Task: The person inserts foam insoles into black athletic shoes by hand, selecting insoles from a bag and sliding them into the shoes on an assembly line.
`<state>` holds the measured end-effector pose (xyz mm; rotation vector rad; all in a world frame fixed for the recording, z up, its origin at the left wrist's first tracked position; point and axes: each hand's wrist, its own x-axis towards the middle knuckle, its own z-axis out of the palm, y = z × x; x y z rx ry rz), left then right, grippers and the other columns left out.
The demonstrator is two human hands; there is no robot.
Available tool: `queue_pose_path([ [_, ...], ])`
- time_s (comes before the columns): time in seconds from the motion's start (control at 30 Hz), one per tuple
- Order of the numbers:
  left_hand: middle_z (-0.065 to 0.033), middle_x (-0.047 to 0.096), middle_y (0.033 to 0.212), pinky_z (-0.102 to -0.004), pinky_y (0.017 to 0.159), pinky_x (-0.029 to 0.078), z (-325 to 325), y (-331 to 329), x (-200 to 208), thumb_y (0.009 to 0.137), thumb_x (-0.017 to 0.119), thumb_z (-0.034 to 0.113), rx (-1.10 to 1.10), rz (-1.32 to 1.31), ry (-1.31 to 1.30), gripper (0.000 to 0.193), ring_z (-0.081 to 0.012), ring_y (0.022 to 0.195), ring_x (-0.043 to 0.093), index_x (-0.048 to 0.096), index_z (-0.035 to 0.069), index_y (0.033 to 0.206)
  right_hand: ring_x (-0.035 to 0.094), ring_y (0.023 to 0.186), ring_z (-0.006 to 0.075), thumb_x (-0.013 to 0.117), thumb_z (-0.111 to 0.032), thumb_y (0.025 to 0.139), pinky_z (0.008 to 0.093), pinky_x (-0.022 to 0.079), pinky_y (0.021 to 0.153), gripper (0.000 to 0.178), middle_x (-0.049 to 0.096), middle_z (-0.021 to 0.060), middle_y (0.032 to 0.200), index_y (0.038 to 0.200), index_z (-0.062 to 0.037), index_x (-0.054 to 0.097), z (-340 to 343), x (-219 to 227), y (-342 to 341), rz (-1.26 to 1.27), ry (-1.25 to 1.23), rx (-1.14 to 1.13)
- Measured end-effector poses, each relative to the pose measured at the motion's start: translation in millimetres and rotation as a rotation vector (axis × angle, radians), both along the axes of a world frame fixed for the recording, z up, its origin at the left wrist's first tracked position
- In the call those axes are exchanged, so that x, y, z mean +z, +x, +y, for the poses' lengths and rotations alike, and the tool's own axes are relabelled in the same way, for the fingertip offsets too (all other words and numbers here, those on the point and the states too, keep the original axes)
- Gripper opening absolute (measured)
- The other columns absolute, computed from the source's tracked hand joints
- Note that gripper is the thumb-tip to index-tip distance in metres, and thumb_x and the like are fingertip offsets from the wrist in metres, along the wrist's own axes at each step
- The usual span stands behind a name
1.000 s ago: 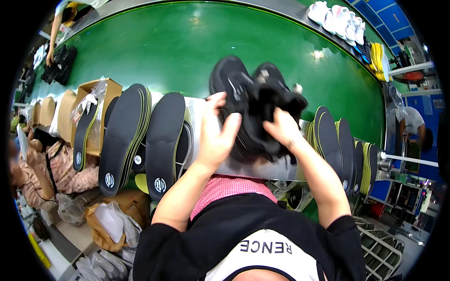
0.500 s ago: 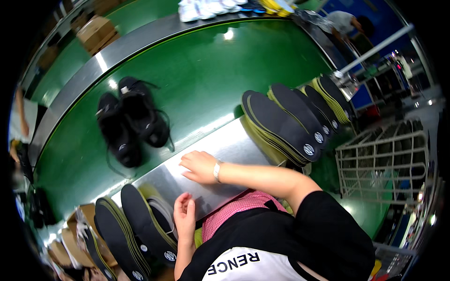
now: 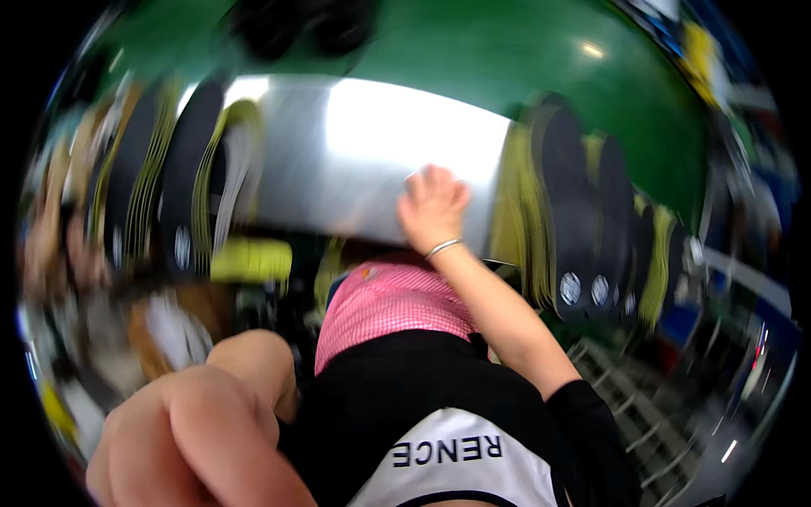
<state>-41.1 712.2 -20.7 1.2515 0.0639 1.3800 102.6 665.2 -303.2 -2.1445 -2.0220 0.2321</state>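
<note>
Two hands are showing: your right hand (image 3: 435, 211) is apparently working empty, fingers spread over the metal plate (image 3: 296, 169), left of the right-side insoles (image 3: 564, 194); your left hand (image 3: 190, 431), near left, is showing no clear finger state. Black shoes (image 3: 338, 25) are resting far left. Gripping is seemingly requiring finger closure.

Between the left insoles (image 3: 190, 144) and the right insoles (image 3: 562, 203), the steel counter (image 3: 296, 160) is offering a broad open stretch, the right hand (image 3: 435, 211) covering a patch toward its right end. Both rows of insoles are walling off the sides. Past the far edge, the green surface (image 3: 456, 51) is leaving room at centre and right, while blurred dark shoes (image 3: 325, 25) are blocking it toward the left. Near the camera, the left hand (image 3: 203, 431) is filling the lower left, hiding whatever is behind it.
</note>
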Motion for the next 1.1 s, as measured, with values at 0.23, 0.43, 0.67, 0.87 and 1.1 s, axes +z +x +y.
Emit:
queue_pose_path([
  [0.23,0.0000,0.048,0.074,-0.0315,0.066,0.039,-125,-75,-56,0.083,0.050,0.019,0.619,0.130,-0.495,0.026,-0.0135,0.066,0.045,0.050,0.008,0.106,0.036,0.114,0.0290,0.053,-0.031,0.074,0.0484,0.024,0.091,0.032,0.044,0.0149,0.119,0.100,-0.0119,0.055,-6,-6,-14,0.035,0.098,0.064],
  [0.43,-0.0005,0.056,0.079,-0.0261,0.063,0.045,-292,-113,-251,0.082,0.052,0.023,1.139,-0.244,-1.666,0.022,-0.0106,0.068,0.053,0.054,0.009,0.100,0.046,0.105,0.0295,0.051,-0.026,0.074,0.0440,0.033,0.086,0.031,0.050,0.0144,0.112,0.096,-0.0054,0.056,-10,-13,1,-0.098,0.207,0.102],
  [0.67,-0.0007,0.055,0.078,-0.0259,0.052,0.043,-481,-42,-385,0.083,0.053,0.027,1.103,-0.135,-2.278,0.023,-0.0111,0.061,0.051,0.051,0.011,0.100,0.053,0.090,0.0333,0.047,-0.025,0.077,0.0417,0.039,0.082,0.034,0.057,0.0178,0.096,0.096,0.0015,0.056,3,-19,16,-0.029,0.235,0.257],
  [0.87,-0.0027,0.053,0.079,-0.0255,0.046,0.037,-536,16,-425,0.082,0.052,0.028,1.081,-0.304,-2.460,0.030,-0.0122,0.061,0.048,0.048,0.008,0.104,0.057,0.085,0.0306,0.047,-0.022,0.080,0.0397,0.043,0.077,0.031,0.058,0.0193,0.096,0.097,0.0032,0.055,10,-14,13,0.100,0.078,0.144],
  [1.1,-0.0006,0.053,0.083,-0.0298,0.059,0.042,-553,36,-454,0.083,0.049,0.033,1.150,-0.564,-2.496,0.032,-0.0125,0.070,0.050,0.048,0.011,0.106,0.040,0.112,0.0315,0.052,-0.019,0.085,0.0428,0.028,0.096,0.032,0.038,0.0183,0.123,0.107,0.0024,0.045,-64,5,-71,0.318,0.090,1.184],
])
